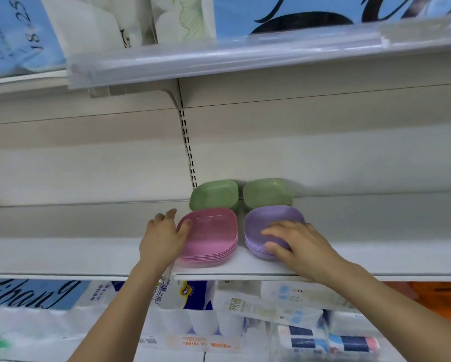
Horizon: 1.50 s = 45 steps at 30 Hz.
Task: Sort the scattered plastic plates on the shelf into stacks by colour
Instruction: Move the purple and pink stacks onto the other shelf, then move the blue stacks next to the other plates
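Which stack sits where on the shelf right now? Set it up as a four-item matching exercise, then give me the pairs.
Things:
1. pink plate stack
2. purple plate stack
3. left green plate stack
4. right green plate stack

Places:
A. back row, behind the purple plates
B. front row, under the right hand
C. front row, its left edge gripped by the left hand
D. back row, at the foot of the slotted upright

Pairs: 1-C, 2-B, 3-D, 4-A
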Each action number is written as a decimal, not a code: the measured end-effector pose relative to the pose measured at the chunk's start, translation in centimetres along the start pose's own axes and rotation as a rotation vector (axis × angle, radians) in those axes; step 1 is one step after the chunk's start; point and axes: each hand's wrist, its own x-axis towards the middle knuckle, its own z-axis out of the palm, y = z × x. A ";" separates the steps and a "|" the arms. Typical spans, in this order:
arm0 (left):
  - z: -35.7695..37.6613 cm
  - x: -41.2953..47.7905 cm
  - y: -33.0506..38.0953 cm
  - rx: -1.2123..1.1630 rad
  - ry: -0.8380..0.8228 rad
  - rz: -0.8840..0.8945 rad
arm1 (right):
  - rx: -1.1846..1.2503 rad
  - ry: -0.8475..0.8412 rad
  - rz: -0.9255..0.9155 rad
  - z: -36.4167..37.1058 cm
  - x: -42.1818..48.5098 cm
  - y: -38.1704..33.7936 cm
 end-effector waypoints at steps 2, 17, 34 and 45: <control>-0.6 -1.4 2.2 -0.019 0.081 0.128 | -0.013 0.108 0.015 -1.1 -0.6 0.2; 5.8 -16.5 28.5 -0.142 0.141 0.750 | -0.249 0.572 0.336 -14.7 -22.2 15.8; 20.4 -39.3 67.7 -0.601 -0.346 1.119 | -0.270 0.605 0.856 -31.7 -56.5 38.8; 29.2 -44.1 89.8 -0.729 -0.544 1.123 | -0.196 0.648 1.001 -38.5 -66.0 57.2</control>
